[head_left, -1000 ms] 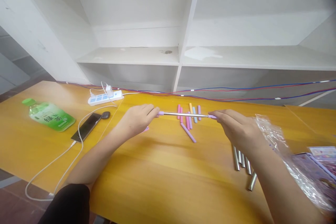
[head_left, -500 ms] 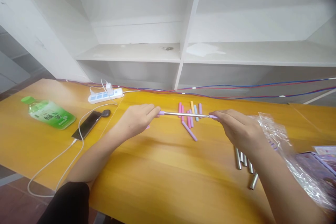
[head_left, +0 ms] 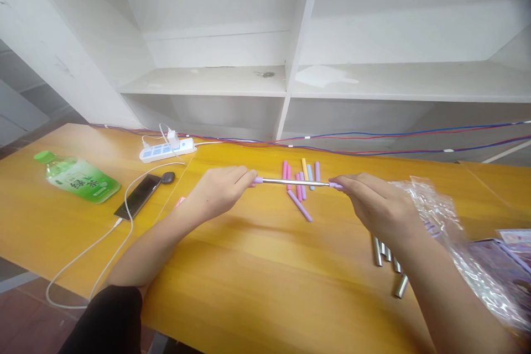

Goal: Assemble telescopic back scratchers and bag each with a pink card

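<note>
A thin, shiny metal rod with lilac ends (head_left: 294, 182) spans level between my two hands, above the table. My left hand (head_left: 226, 191) is closed on its left end, fingers pinched together. At the other end, my right hand (head_left: 379, 202) grips the lilac tip between thumb and fingers. Behind and below the rod lie several chalk-like sticks (head_left: 299, 206) in pink, purple, blue and orange. Partly hidden under my right hand and forearm are several short metal tubes (head_left: 401, 286). A small pink thing (head_left: 180, 201) peeks out beside my left wrist; its kind is unclear.
To the left, a green-capped drink bottle (head_left: 78, 177) lies near a phone (head_left: 139, 197) with a white cable. Behind it sits a power strip (head_left: 168, 150). Clear plastic packaging (head_left: 440, 210) and a purple package (head_left: 498, 260) lie at right. White shelving (head_left: 203, 82) stands behind the table.
My hands have come slightly closer together, the left one shifting a little right. A pink bit has gone from view under my left hand, and a pink thing now shows beside the wrist.
</note>
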The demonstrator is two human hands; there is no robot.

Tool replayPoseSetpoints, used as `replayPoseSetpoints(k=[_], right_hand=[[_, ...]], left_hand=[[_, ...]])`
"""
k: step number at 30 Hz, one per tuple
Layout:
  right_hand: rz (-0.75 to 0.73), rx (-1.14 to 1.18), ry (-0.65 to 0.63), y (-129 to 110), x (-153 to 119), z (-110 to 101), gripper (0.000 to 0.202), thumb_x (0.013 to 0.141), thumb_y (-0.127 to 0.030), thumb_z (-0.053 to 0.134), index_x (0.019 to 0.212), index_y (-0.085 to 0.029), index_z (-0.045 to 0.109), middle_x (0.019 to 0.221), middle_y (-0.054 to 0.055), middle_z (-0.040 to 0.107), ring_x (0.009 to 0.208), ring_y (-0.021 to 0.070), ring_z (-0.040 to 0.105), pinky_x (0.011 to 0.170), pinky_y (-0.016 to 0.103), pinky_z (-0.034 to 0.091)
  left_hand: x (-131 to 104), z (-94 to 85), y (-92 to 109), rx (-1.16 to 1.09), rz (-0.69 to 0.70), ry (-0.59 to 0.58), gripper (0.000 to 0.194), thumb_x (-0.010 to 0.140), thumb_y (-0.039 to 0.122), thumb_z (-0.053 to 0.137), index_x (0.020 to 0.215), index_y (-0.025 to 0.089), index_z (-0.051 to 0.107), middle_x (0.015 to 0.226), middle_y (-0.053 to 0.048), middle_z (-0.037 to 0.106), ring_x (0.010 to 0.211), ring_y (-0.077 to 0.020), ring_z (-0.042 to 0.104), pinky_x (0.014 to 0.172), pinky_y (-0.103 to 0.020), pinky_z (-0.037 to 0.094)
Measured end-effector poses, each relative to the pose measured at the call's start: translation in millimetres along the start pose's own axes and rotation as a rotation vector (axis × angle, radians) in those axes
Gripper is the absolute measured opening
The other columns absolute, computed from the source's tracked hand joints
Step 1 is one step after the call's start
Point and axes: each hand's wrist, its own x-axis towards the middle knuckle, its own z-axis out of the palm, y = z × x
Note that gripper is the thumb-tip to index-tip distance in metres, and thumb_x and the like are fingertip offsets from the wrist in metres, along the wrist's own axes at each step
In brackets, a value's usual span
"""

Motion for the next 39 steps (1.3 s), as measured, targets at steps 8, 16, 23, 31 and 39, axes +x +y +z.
replayPoseSetpoints(k=[8, 16, 23, 31, 39], right_hand=[[-0.021, -0.022, 0.009, -4, 3, 2, 0.04, 0.093, 0.005, 0.059, 0.122, -0.021, 0.062, 0.099, 0.001, 0.072, 0.085, 0.0137, 0.066, 0.073, 0.025, 0.047], [-0.008, -0.036, 0.008, -4, -1, 1, 0.038, 0.094, 0.004, 0.06, 0.122, -0.022, 0.062, 0.102, 0.002, 0.073, 0.088, 0.0138, 0.067, 0.075, 0.025, 0.048], [-0.01, -0.031, 0.01, -8, 2, 2, 0.039, 0.093, 0.006, 0.057, 0.12, -0.022, 0.063, 0.103, 0.001, 0.073, 0.089, 0.0133, 0.068, 0.076, 0.025, 0.049], [-0.006, -0.013, -0.014, -7, -2, 3, 0.04, 0.093, 0.004, 0.056, 0.121, -0.023, 0.065, 0.105, 0.001, 0.074, 0.091, 0.0145, 0.07, 0.078, 0.026, 0.051], [-0.032, -0.01, -0.016, -14, 1, 7, 0.038, 0.094, 0.006, 0.054, 0.118, -0.021, 0.065, 0.108, 0.001, 0.074, 0.092, 0.012, 0.07, 0.08, 0.023, 0.051]], left_hand=[[2, 2.6, 7, -0.035, -0.006, 0.013, 0.016, 0.107, 0.015, 0.04, 0.109, 0.017, 0.056, 0.085, -0.001, 0.069, 0.076, -0.0124, 0.068, 0.053, -0.025, 0.033], [2, 4.6, 11, 0.012, 0.0, 0.047, 0.017, 0.107, 0.014, 0.039, 0.108, 0.017, 0.056, 0.08, 0.001, 0.067, 0.07, -0.0115, 0.065, 0.051, -0.028, 0.029], [1, 6.9, 14, 0.021, -0.003, 0.071, 0.016, 0.109, 0.017, 0.041, 0.104, 0.017, 0.057, 0.078, 0.001, 0.066, 0.068, -0.0112, 0.064, 0.051, -0.029, 0.028], [3, 9.0, 20, 0.019, -0.005, 0.073, 0.017, 0.11, 0.021, 0.044, 0.102, 0.017, 0.058, 0.071, 0.003, 0.06, 0.061, -0.0099, 0.056, 0.049, -0.03, 0.022], [3, 9.9, 24, 0.029, 0.006, 0.075, 0.017, 0.109, 0.021, 0.044, 0.1, 0.017, 0.059, 0.07, 0.003, 0.059, 0.059, -0.0098, 0.054, 0.049, -0.03, 0.023]])
